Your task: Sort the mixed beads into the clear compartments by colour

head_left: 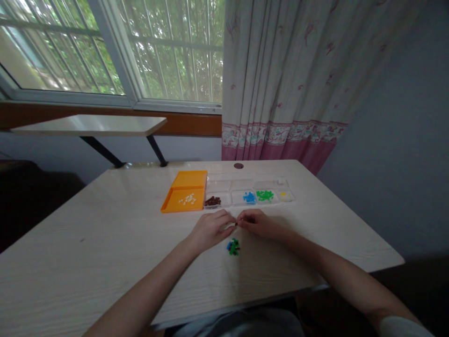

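Observation:
My left hand (210, 229) and my right hand (258, 223) meet over the table, fingertips pinched together. Between them is a tiny dark brown building piece (236, 224), partly covered by the fingers. Both hands seem to grip it. Just below, on the tabletop, lies a small built figure of green, blue and brown pieces (234, 246), touched by neither hand. Beyond my fingers, loose brown pieces (213, 201), blue pieces (249, 197), green pieces (264, 195) and a few yellow pieces (283, 194) sit in separate clear compartments.
An open orange case (164, 206) holds white pieces (188, 199) left of the clear trays (228, 203). The pale wooden table (115, 234) has a round cable hole (238, 165) at its back edge. A raised shelf (105, 125) stands back left, and a curtain (280, 84) hangs behind.

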A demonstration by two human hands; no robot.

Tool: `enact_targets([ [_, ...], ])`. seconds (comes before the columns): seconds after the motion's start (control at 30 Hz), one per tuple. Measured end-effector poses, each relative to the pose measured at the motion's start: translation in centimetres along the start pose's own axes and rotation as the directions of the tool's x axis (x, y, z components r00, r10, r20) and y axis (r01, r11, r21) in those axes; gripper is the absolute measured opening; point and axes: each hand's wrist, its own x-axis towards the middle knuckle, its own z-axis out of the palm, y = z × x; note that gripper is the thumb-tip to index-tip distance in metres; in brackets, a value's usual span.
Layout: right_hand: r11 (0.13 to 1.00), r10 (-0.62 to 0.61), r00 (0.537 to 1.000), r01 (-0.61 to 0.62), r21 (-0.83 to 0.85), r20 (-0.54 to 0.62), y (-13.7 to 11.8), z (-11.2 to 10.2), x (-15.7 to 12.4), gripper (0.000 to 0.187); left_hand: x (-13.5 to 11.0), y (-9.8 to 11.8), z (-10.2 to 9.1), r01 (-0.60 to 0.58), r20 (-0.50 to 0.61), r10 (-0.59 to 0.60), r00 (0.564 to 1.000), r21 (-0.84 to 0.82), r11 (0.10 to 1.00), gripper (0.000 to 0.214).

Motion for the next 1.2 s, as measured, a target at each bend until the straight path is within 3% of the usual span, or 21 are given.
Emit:
enact_targets([
  [0.27, 0.999, -0.009, 1.0, 0.009, -0.039, -0.002, -0.3, 0.0, 0.0, 0.025, 0.1, 0.2, -0.1, 0.003, -0.025, -0.004, 1.0, -0.028, 1.0, 0.011],
  [0.4, 0.985, -0.005, 0.998, 0.016, -0.171, 0.065, -0.9, -0.2, -0.3, 0.02, 0.2, -0.1, -0.2, 0.042, -0.162, -0.056, 0.985, -0.086, 0.995, 0.01],
  [0.53, 0.931, 0.041, 0.986, 0.021, -0.363, 0.162, -1.8, -0.3, -0.7, 0.016, 0.3, -0.4, -0.4, 0.153, -0.326, -0.186, 0.927, -0.125, 0.98, 0.012],
  [0.63, 0.905, 0.039, 0.977, 0.055, -0.422, 0.211, -2.3, -0.3, -0.8, 0.016, 0.3, -0.4, -0.5, 0.178, -0.395, -0.212, 0.894, -0.12, 0.977, 0.013],
  [1.2, 0.886, -0.002, 0.956, 0.138, -0.443, 0.294, -2.4, -0.7, -0.7, 0.024, 0.2, -0.3, -0.4, 0.194, -0.404, -0.222, 0.887, -0.109, 0.975, 0.013],
])
